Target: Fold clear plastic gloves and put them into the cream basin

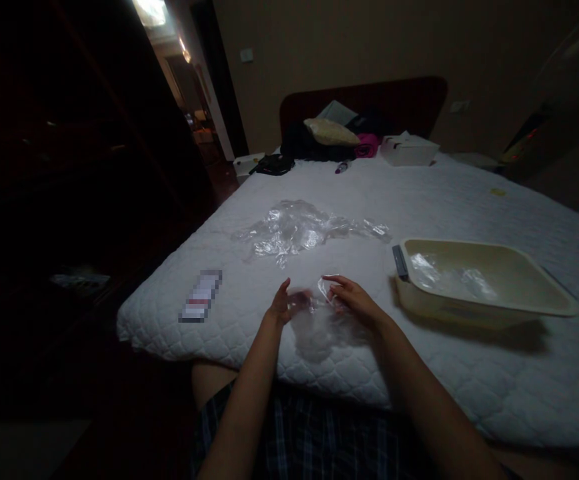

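Home, bedroom. Big bed [434, 193] takes up most of the view: white quilted cover, dark headboard [369, 97] against a plain wall [369, 40]. Pale cushion [330, 132] and pink cloth [367, 145] heaped at the head end, white box [409, 152] beside them. Domestic wall switch [246, 55] near the open doorway [182, 100], lit room beyond. Dim lighting, left side too dark to make out.
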`<state>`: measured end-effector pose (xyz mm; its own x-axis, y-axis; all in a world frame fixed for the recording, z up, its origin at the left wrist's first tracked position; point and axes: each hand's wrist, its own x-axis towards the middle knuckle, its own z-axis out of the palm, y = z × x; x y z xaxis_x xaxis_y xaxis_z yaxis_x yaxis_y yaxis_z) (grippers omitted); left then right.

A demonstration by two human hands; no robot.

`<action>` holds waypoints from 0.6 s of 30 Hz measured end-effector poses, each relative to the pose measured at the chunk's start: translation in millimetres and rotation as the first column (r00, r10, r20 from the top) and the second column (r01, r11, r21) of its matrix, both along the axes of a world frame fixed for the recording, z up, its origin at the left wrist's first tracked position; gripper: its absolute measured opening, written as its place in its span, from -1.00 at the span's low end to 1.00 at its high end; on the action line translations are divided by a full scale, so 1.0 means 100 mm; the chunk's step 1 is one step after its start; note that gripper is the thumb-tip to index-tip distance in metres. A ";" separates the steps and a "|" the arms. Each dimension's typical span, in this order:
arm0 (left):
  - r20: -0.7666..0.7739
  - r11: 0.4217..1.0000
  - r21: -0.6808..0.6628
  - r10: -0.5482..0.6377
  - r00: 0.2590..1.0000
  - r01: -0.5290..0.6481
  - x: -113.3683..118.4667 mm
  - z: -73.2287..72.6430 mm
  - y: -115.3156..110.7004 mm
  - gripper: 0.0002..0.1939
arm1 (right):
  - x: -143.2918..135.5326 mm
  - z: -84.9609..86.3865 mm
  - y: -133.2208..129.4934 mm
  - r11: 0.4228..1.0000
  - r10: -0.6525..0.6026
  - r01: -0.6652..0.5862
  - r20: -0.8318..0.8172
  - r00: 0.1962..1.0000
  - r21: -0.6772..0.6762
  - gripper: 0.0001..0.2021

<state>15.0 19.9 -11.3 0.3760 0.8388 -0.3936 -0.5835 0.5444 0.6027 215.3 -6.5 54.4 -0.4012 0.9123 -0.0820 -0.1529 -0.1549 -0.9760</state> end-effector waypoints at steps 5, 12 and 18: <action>0.116 0.985 0.138 -0.123 0.986 0.106 -0.02 -0.01 -0.02 -0.36 | -0.13 0.37 -0.11 0.988 0.145 -0.139 -0.108 0.984 0.060 -0.61; 0.115 0.987 0.127 -0.117 0.986 0.102 -0.09 -0.01 -0.02 -0.27 | -0.06 0.41 -0.06 0.982 0.176 -0.162 -0.158 0.972 0.092 -0.60; 0.149 0.991 0.110 -0.098 0.984 0.082 -0.05 0.02 -0.02 -0.36 | 0.18 0.03 0.15 1.000 0.013 -0.011 0.127 0.992 -0.015 -0.60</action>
<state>9.6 17.8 -8.8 0.5010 0.8321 -0.2381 -0.6253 0.5382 0.5651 233.2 8.3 57.0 -0.3979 0.9058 -0.1459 -0.0256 -0.1700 -0.9851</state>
